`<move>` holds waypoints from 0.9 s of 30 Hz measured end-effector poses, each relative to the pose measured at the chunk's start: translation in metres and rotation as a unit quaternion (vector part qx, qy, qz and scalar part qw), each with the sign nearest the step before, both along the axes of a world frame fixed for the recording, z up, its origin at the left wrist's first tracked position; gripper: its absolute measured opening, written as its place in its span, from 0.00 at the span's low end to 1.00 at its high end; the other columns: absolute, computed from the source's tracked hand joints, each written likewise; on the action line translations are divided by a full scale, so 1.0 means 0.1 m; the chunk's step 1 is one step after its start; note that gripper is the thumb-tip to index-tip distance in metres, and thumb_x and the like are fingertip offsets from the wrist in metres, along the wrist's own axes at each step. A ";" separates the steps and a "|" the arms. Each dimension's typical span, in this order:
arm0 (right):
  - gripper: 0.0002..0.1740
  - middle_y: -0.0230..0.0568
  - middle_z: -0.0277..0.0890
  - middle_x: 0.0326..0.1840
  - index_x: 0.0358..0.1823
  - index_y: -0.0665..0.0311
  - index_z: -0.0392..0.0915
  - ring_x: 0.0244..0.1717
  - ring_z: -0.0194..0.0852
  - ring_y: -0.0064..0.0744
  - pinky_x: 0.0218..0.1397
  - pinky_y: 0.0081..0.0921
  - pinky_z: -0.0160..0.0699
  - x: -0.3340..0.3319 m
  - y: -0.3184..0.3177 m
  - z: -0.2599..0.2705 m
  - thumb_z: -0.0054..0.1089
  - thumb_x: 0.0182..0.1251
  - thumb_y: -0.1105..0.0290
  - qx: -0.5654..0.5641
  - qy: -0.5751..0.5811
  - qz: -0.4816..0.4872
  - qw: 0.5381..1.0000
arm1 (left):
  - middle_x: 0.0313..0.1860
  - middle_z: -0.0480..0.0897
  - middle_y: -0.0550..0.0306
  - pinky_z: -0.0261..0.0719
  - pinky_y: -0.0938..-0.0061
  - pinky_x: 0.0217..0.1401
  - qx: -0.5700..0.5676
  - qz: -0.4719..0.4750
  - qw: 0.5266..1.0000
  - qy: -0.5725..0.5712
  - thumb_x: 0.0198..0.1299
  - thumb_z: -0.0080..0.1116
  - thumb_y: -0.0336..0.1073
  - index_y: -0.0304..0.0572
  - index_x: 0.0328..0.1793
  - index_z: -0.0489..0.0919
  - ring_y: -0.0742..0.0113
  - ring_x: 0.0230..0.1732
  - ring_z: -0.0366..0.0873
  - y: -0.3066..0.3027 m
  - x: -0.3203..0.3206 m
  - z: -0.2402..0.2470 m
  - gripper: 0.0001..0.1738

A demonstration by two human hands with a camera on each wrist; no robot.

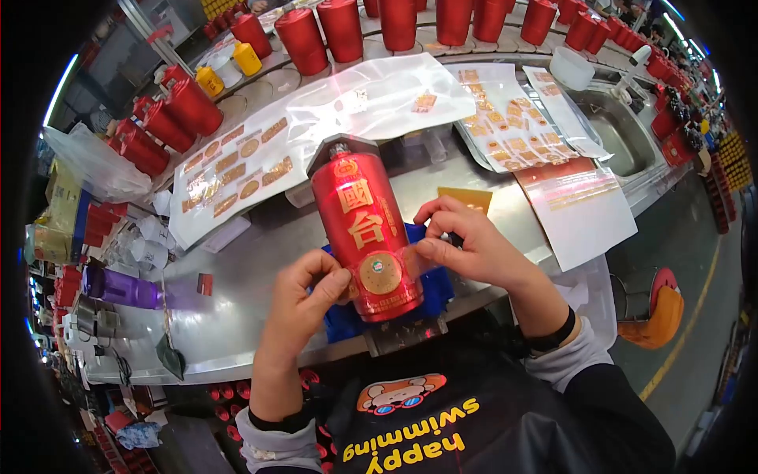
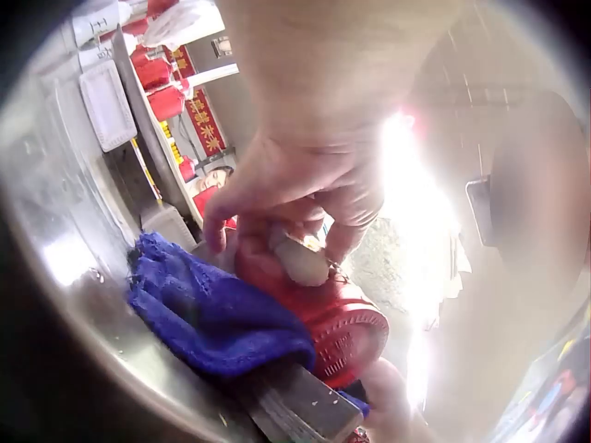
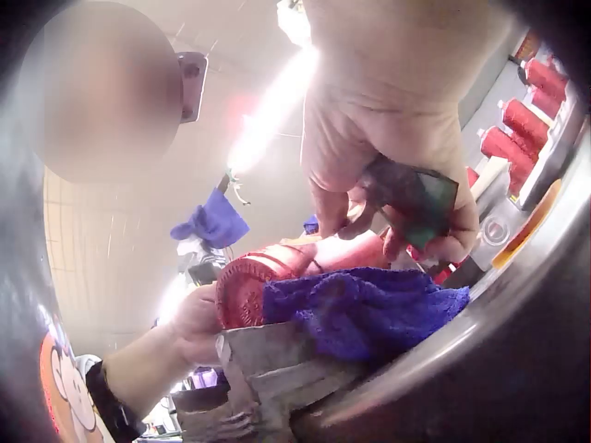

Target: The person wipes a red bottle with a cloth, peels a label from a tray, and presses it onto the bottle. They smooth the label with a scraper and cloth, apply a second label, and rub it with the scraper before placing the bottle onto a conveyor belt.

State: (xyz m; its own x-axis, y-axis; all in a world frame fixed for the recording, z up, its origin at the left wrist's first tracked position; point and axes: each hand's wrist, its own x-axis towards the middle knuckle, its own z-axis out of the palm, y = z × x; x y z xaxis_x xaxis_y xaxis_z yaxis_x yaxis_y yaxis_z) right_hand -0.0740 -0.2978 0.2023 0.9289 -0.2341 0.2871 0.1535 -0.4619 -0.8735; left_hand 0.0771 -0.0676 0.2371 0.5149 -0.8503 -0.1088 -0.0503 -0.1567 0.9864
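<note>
A red bottle (image 1: 363, 221) with gold characters lies tilted on a blue cloth (image 1: 436, 294), its base toward the person. On its lower front is a round gold label (image 1: 380, 273), with clear film reaching toward the right hand. My left hand (image 1: 304, 296) is at the bottle's lower left side, thumb and fingertips pinching the label's left edge. On the other side, my right hand (image 1: 474, 245) pinches the clear film between thumb and finger. A dark green flat piece (image 3: 420, 208) is tucked in the right hand's curled fingers.
Sheets of gold stickers (image 1: 517, 118) lie behind the bottle, with a long white sheet (image 1: 316, 118) to their left. Red bottles (image 1: 339, 31) line a conveyor at the back. A sink (image 1: 624, 134) is at right, a purple cup (image 1: 130, 288) at left, a yellow card (image 1: 467, 197) behind the right hand.
</note>
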 end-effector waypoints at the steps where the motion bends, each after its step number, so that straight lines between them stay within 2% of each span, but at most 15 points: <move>1: 0.14 0.40 0.74 0.50 0.30 0.63 0.74 0.42 0.73 0.29 0.45 0.26 0.70 0.00 0.00 -0.01 0.65 0.68 0.62 0.006 0.002 0.001 1.000 | 0.28 0.79 0.61 0.73 0.79 0.37 0.007 0.005 1.000 -0.006 0.70 0.59 0.38 0.39 0.36 0.74 0.76 0.32 0.74 0.00 0.00 -0.01 0.12; 5: 0.14 0.40 0.73 0.50 0.31 0.63 0.73 0.43 0.72 0.27 0.47 0.25 0.71 0.01 -0.01 0.00 0.65 0.69 0.63 -0.004 0.002 0.003 1.000 | 0.28 0.78 0.62 0.72 0.79 0.38 -0.008 0.006 1.000 -0.004 0.70 0.59 0.38 0.39 0.36 0.73 0.76 0.32 0.73 -0.01 -0.03 0.00 0.12; 9: 0.14 0.41 0.71 0.51 0.31 0.64 0.73 0.44 0.72 0.26 0.49 0.24 0.72 0.01 -0.02 -0.02 0.65 0.69 0.63 0.005 0.011 0.012 1.000 | 0.31 0.81 0.60 0.76 0.79 0.38 -0.021 0.007 1.000 0.008 0.69 0.60 0.36 0.35 0.37 0.76 0.77 0.34 0.77 0.02 0.00 -0.05 0.11; 14: 0.14 0.41 0.71 0.52 0.32 0.66 0.74 0.43 0.74 0.24 0.47 0.22 0.75 0.00 -0.03 0.03 0.65 0.70 0.63 0.026 0.031 0.018 0.999 | 0.30 0.80 0.60 0.76 0.79 0.38 -0.019 0.005 1.000 0.000 0.69 0.60 0.36 0.35 0.37 0.75 0.77 0.34 0.76 0.02 0.00 -0.05 0.11; 17: 0.15 0.41 0.70 0.52 0.32 0.66 0.73 0.42 0.75 0.23 0.46 0.21 0.78 0.01 -0.04 0.02 0.64 0.70 0.63 0.035 0.035 0.024 0.998 | 0.28 0.77 0.62 0.71 0.80 0.38 -0.011 0.012 1.000 -0.003 0.70 0.59 0.40 0.39 0.36 0.73 0.76 0.31 0.73 0.00 -0.04 -0.02 0.13; 20: 0.14 0.41 0.69 0.53 0.32 0.67 0.73 0.43 0.75 0.22 0.46 0.21 0.80 0.02 -0.04 0.02 0.64 0.71 0.64 0.036 0.038 0.030 0.998 | 0.28 0.77 0.62 0.72 0.79 0.38 -0.008 0.008 1.000 -0.005 0.70 0.59 0.40 0.39 0.36 0.73 0.76 0.32 0.73 0.01 -0.02 -0.02 0.13; 23: 0.14 0.41 0.68 0.53 0.32 0.67 0.73 0.43 0.76 0.22 0.46 0.21 0.81 0.03 -0.04 0.02 0.63 0.71 0.65 0.040 0.045 0.034 0.998 | 0.30 0.80 0.61 0.75 0.79 0.38 -0.020 0.004 1.000 -0.008 0.69 0.59 0.34 0.34 0.37 0.75 0.78 0.33 0.75 0.02 0.00 -0.05 0.11; 27: 0.13 0.41 0.68 0.53 0.32 0.67 0.73 0.43 0.76 0.21 0.46 0.21 0.82 0.04 -0.03 0.05 0.63 0.71 0.66 0.053 0.059 0.033 0.996 | 0.30 0.79 0.62 0.74 0.79 0.40 -0.012 0.016 1.000 -0.020 0.68 0.61 0.39 0.36 0.37 0.75 0.77 0.34 0.75 0.03 -0.02 -0.07 0.13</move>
State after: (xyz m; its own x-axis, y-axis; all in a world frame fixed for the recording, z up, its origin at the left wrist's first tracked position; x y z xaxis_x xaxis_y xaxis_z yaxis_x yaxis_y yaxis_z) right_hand -0.0701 -0.3007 0.2073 0.9689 -0.1949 0.1522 0.0739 -0.3590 -0.9304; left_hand 0.0750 -0.0644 0.2298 0.5455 -0.8353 -0.0682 -0.0849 -0.1360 0.9871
